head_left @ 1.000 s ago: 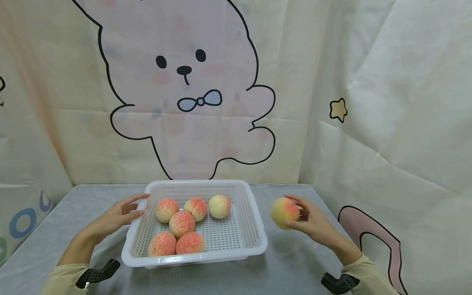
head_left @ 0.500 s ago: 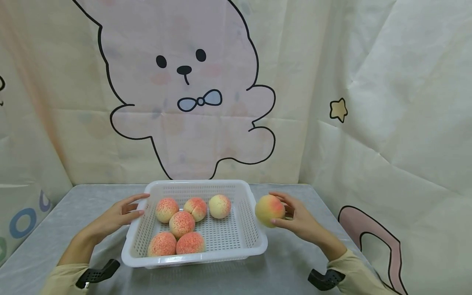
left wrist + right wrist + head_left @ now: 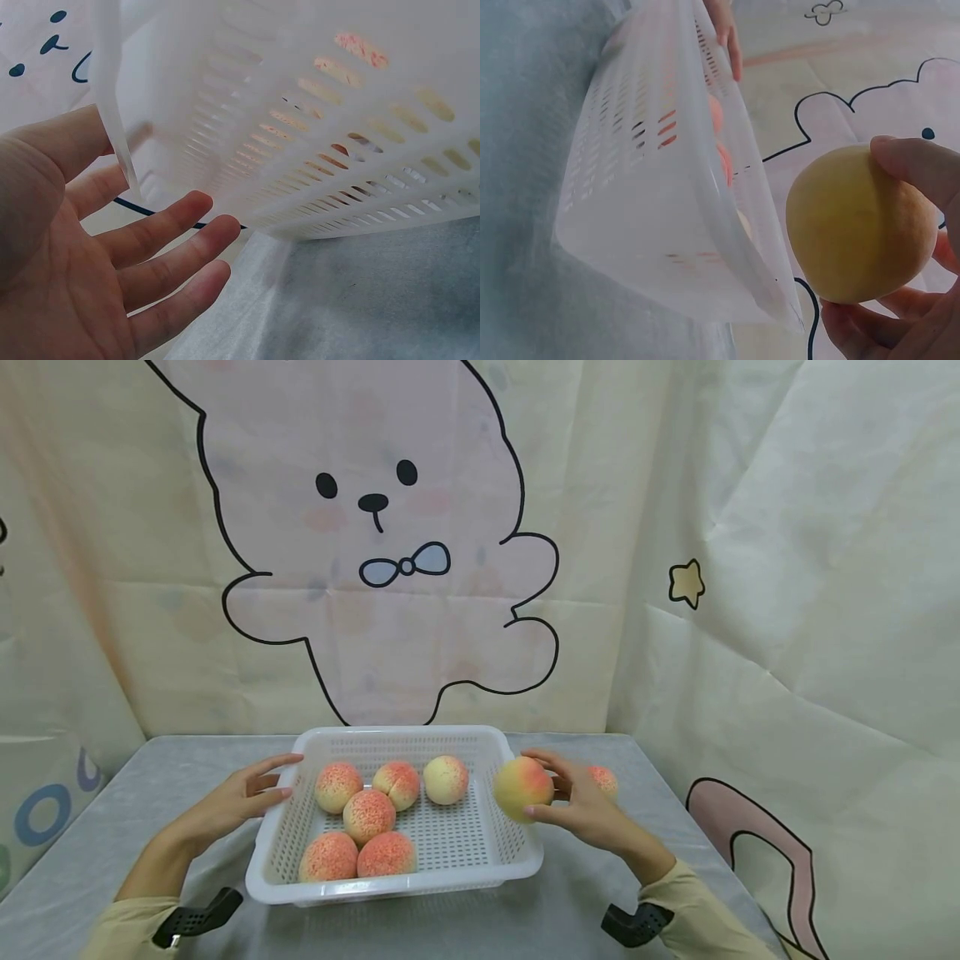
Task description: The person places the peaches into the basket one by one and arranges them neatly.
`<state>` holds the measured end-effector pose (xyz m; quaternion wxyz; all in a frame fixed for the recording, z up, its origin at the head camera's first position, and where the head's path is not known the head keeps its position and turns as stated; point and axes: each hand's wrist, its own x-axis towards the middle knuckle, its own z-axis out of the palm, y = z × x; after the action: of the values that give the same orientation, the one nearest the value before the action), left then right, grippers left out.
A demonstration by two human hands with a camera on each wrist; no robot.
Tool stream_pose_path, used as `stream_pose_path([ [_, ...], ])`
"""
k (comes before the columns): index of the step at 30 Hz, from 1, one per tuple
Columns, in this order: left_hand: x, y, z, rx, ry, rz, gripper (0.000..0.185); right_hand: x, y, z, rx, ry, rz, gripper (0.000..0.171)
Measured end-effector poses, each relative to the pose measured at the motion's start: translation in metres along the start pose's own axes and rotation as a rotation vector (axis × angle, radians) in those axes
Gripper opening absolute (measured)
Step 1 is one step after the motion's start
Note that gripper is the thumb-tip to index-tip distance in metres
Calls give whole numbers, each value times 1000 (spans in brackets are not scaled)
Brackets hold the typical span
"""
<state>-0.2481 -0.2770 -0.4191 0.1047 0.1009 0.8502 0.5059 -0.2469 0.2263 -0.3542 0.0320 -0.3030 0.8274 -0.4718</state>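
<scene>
My right hand (image 3: pixel 588 806) holds a yellow and pink peach (image 3: pixel 522 790) between thumb and fingertips, over the right rim of a white plastic basket (image 3: pixel 517 852). In the right wrist view the peach (image 3: pixel 859 225) hangs beside the basket's rim, off the table. Several peaches (image 3: pixel 369 817) lie inside the basket, mostly in its left half; a paler peach (image 3: pixel 446 779) sits near the back middle. At the basket's left rim rests my left hand (image 3: pixel 236 797), thumb and index finger over the edge. In the left wrist view its other fingers (image 3: pixel 180 270) stretch loosely below the rim.
Another peach (image 3: pixel 603 781) lies on the table behind my right hand, partly hidden by it. A grey cloth covers the table (image 3: pixel 570 902). Behind it hangs a curtain (image 3: pixel 585 652) printed with a cartoon bear.
My right hand has carried the peach leftward, from beside the basket to over its right rim. The peach behind that hand has come into sight. My left hand and the basket stay in place.
</scene>
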Motion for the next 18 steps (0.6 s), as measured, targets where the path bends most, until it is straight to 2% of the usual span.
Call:
stream_pose_path([
  [8,0,-1,0,1,0,0,74,8,-3,13,10,-8,22,69],
  [18,2,-2,-1,4,4,7,73,21,-4,29,51,-31,-9,69],
])
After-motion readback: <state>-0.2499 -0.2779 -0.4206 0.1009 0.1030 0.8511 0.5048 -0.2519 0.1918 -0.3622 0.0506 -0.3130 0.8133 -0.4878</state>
